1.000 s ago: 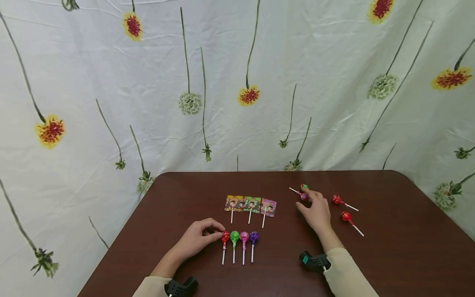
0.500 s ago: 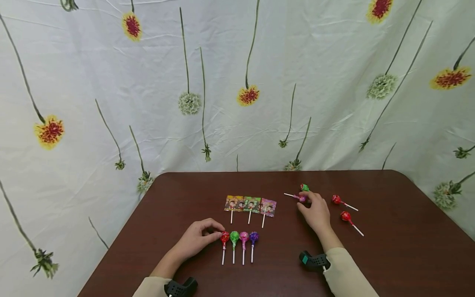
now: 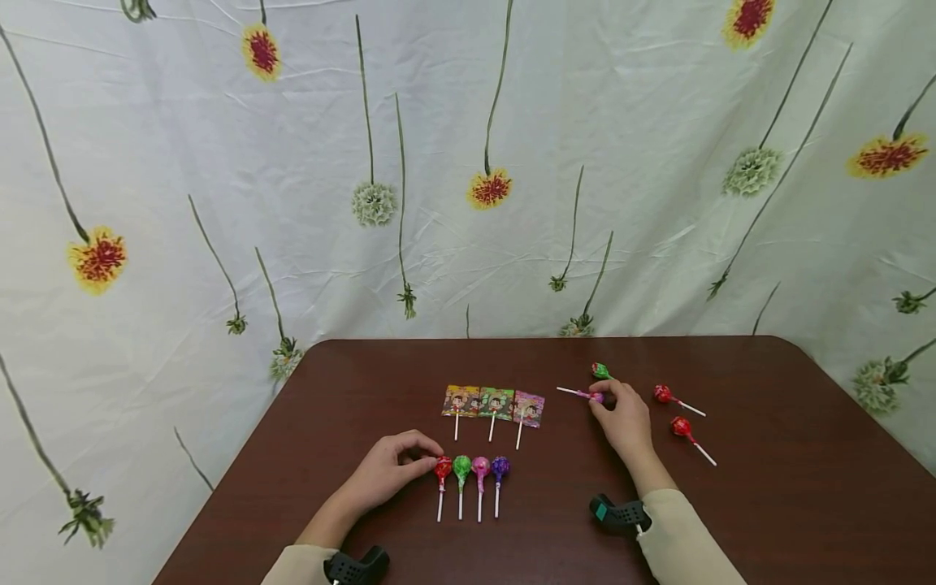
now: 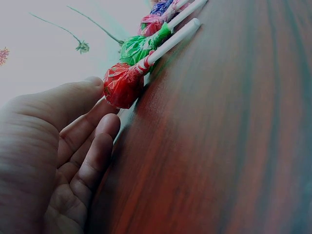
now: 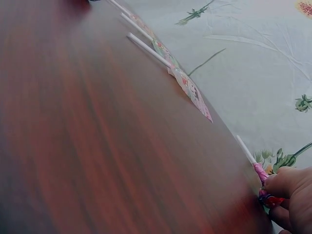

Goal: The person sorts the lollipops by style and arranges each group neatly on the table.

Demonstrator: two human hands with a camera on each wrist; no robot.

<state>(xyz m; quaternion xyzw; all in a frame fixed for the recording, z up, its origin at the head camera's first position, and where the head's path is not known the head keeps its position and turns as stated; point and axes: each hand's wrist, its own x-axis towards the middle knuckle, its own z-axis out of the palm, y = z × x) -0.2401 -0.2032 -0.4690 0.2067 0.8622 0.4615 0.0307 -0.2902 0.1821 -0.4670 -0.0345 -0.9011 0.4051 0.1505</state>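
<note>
My left hand [image 3: 395, 471] touches the left side of a red lollipop [image 3: 443, 467] with its thumb and fingertips. In the left wrist view, the thumb meets the wrapped head of that red lollipop [image 4: 124, 87], and the other fingers are loosely bent. To its right, a green [image 3: 461, 466], a pink [image 3: 480, 466] and a purple lollipop [image 3: 500, 466] complete a row, sticks toward me. My right hand [image 3: 623, 418] pinches a purple-pink lollipop [image 3: 595, 396], its stick pointing left. In the right wrist view, its head is partly covered by the fingers [image 5: 282, 183].
Three flat-packed lollipops, orange [image 3: 461, 400], green [image 3: 496, 402] and pink-purple [image 3: 529, 408], lie behind the row. A green lollipop [image 3: 600, 370] is beyond my right hand. Two red lollipops [image 3: 662, 393] lie to its right. A flowered cloth [image 3: 439, 268] hangs behind the brown table [image 3: 366, 366].
The purple-pink lollipop has shifted slightly toward me and turned so its stick lies more level. My right fingers have closed in around it, uncovering more of the green one. My left hand stays still.
</note>
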